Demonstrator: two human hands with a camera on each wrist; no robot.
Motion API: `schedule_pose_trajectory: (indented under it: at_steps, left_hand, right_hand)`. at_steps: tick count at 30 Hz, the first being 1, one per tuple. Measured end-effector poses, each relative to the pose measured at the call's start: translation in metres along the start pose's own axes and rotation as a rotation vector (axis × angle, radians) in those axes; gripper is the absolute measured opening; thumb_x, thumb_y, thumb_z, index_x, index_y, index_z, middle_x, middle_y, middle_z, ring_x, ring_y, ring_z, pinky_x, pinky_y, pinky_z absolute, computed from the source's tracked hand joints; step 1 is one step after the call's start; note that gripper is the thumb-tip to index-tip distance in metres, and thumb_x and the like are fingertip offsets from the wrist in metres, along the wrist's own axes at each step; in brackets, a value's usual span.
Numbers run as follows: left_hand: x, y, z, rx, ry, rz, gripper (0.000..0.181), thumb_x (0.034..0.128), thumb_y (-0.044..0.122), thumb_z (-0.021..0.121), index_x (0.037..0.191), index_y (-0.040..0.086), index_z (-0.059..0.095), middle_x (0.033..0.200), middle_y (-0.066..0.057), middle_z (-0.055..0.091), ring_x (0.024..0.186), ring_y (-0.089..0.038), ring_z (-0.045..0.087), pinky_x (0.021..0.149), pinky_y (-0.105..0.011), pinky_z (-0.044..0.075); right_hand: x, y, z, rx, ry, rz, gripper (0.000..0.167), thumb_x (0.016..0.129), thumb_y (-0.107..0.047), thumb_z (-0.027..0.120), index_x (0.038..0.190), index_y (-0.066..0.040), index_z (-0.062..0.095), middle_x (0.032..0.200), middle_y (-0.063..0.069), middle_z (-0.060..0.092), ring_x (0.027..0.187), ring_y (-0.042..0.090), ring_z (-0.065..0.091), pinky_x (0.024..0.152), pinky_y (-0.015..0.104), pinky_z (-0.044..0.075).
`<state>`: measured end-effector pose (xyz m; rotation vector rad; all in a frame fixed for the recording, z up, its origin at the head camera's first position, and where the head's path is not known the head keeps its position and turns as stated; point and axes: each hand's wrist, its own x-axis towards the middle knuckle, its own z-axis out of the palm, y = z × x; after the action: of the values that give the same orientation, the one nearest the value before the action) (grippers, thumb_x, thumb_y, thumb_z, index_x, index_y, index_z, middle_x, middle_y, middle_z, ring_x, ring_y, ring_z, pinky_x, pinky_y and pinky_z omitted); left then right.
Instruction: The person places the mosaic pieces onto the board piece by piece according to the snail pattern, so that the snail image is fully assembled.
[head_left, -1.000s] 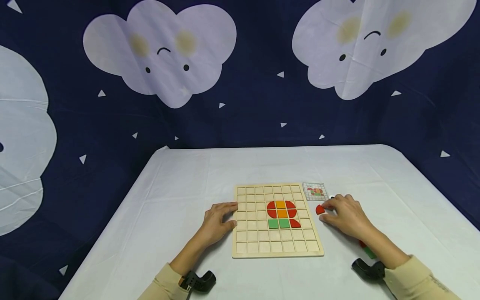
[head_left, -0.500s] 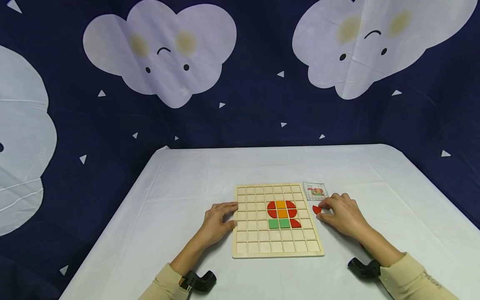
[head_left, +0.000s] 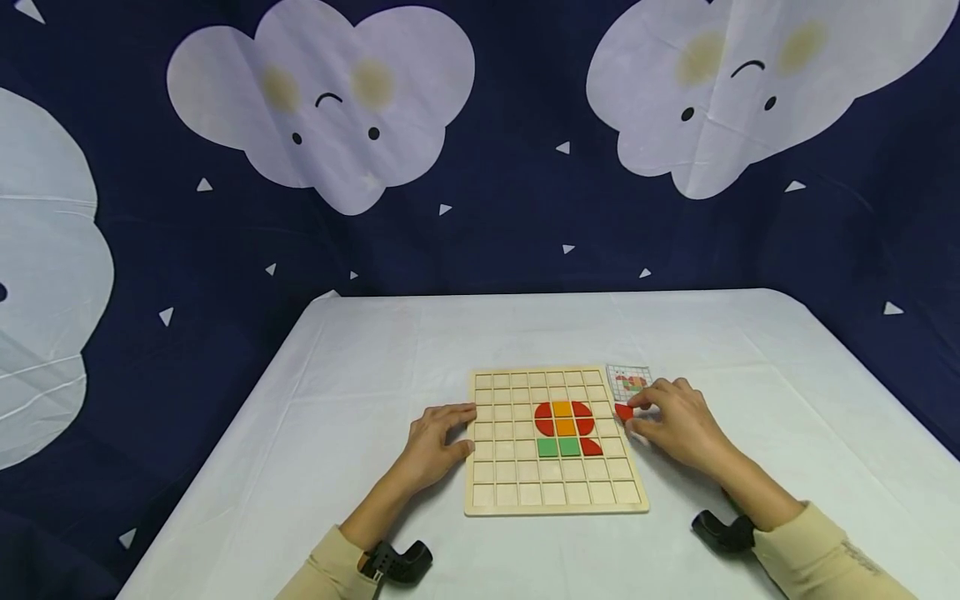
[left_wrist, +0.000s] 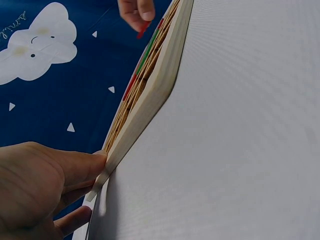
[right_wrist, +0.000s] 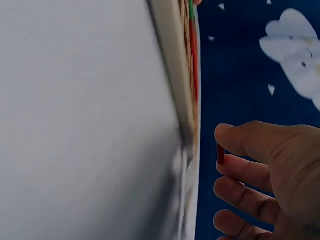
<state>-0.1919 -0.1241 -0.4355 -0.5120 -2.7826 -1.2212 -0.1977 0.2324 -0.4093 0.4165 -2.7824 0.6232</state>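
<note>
A navy backdrop [head_left: 510,225] (its white clouds [head_left: 330,121] upside down) hangs behind the white-covered table [head_left: 405,350].

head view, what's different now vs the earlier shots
The right hand has moved left and slightly away from the person, bringing the pinched red piece to the right edge of the board. Nothing was let go. The left hand at the board's left edge, the set pieces and the card stayed as they were.
</note>
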Motion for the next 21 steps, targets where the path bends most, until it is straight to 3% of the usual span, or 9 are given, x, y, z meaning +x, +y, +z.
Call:
schedule_pose_trajectory:
  at_steps: [4,12,21]
  left_hand:
    - [0.000,0.000,0.000,0.002,0.003,0.005,0.045,0.0806,0.008,0.068,0.125,0.005,0.060,0.136,-0.003,0.056,0.128,-0.028,0.043,0.105,-0.054,0.023]
    - [0.000,0.000,0.000,-0.001,0.006,0.005,0.045,0.0804,0.009,0.068,0.125,0.005,0.061,0.135,-0.003,0.057,0.128,-0.028,0.043,0.105,-0.054,0.024]
    - [0.000,0.000,0.000,-0.004,0.005,0.004,0.045,0.0803,0.009,0.068,0.124,0.004,0.061,0.135,-0.004,0.057,0.128,-0.028,0.043,0.105,-0.054,0.023]
  right_hand:
    - [0.005,-0.017,0.002,0.029,-0.018,-0.046,0.018,0.075,-0.017,0.074,0.093,-0.012,0.071,0.096,0.007,0.066,0.095,0.027,0.050,0.079,0.041,0.033]
    - [0.012,-0.052,0.020,0.067,-0.030,-0.179,0.021,0.073,-0.021,0.077,0.091,-0.012,0.072,0.090,-0.002,0.063,0.091,0.021,0.050,0.081,0.040,0.037]
    - [0.017,-0.080,0.040,0.082,-0.130,-0.207,0.020,0.074,-0.026,0.077,0.092,-0.019,0.073,0.090,-0.008,0.061,0.084,0.010,0.043,0.076,0.031,0.035]
